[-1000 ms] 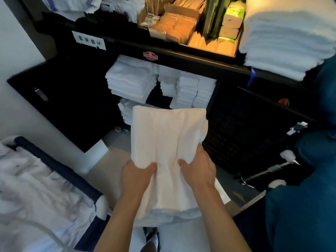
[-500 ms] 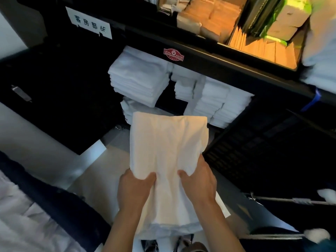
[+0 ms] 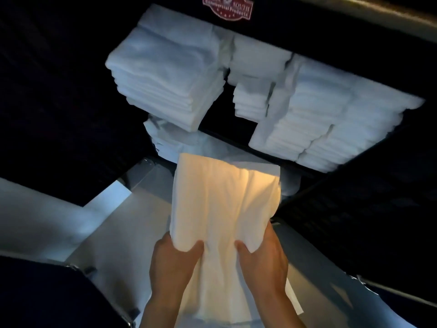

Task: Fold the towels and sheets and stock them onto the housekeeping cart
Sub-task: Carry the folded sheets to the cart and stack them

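A folded white sheet is held out flat in front of me. My left hand grips its near left edge and my right hand grips its near right edge, thumbs on top. Its far end reaches the lower shelf opening of the black housekeeping cart. On the middle shelf sit a stack of folded white linens at the left and stacks of folded towels at the right. More white linen lies on the lower shelf, just beyond the sheet.
A red logo badge marks the cart's upper rail. A small stack of folded cloths stands between the larger stacks. A dark-edged bin fills the bottom left. Pale floor shows below the cart.
My head and both hands have moved closer to the cart and lower. The sheet's far end has advanced to the lower shelf opening. My grip on the sheet is unchanged.
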`<state>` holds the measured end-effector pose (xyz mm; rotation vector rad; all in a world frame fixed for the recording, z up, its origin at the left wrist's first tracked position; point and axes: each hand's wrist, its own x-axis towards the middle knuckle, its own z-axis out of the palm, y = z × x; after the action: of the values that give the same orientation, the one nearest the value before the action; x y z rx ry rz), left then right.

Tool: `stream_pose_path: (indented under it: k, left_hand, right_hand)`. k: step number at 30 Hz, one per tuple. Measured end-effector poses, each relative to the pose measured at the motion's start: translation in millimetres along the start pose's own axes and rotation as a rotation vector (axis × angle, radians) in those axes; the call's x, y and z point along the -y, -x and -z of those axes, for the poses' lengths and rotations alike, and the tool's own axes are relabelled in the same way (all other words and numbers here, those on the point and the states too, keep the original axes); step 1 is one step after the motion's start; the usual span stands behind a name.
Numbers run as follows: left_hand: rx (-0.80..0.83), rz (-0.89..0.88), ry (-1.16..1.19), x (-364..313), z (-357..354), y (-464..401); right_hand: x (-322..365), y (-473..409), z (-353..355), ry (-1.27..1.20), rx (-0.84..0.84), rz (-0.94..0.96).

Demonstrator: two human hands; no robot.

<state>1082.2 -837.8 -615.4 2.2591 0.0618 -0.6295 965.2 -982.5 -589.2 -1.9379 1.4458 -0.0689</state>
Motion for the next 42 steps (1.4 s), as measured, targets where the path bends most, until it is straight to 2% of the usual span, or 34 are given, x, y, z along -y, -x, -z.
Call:
stream_pose_path:
  k: [6,15,21,25,28,34,37,42]
  left_hand:
    - [-0.006,0.039,-0.055,37.5,-53.7,-55.2]
    - [-0.034,-0.098,0.053,55.8,-119.5,-123.6]
    - [-0.091,-0.227,0.066,42.6,-157.5,-174.6]
    - [0.001,-0.273,0.063,32.4,-201.8,-220.8]
    - [0.007,-0.271,0.08,42.4,-228.3,-240.8]
    - [0.001,-0.341,0.114,68.8,-238.3,-249.4]
    - [-0.038,-0.34,0.063,67.3,-237.5,-247.6]
    - [-0.044,-0.385,0.134,54.1,-222.7,-234.1]
  right_hand:
    - [-40.7,-50.7,-61.7,-0.062,0.002,-0.077]
    - [-76.4,-129.3,-114.5,-0.107,-0.096,-0.006]
    - [-88.0,-183.2,-138.9,-0.211,-0.25,0.026]
    - [-100.0,-235.5,-161.7,-0.196,-0.252,-0.022]
    - [-110.1,-253.8,-181.1,-0.178,-0.271,0.023]
    - [-120.9,-255.4,-199.8,-0.183,-0.317,0.049]
    - [-119.6,-251.0,-193.7,-0.217,-0.321,0.071]
    - [-106.8,-239.2,-177.3,-0.238,-0.42,0.16]
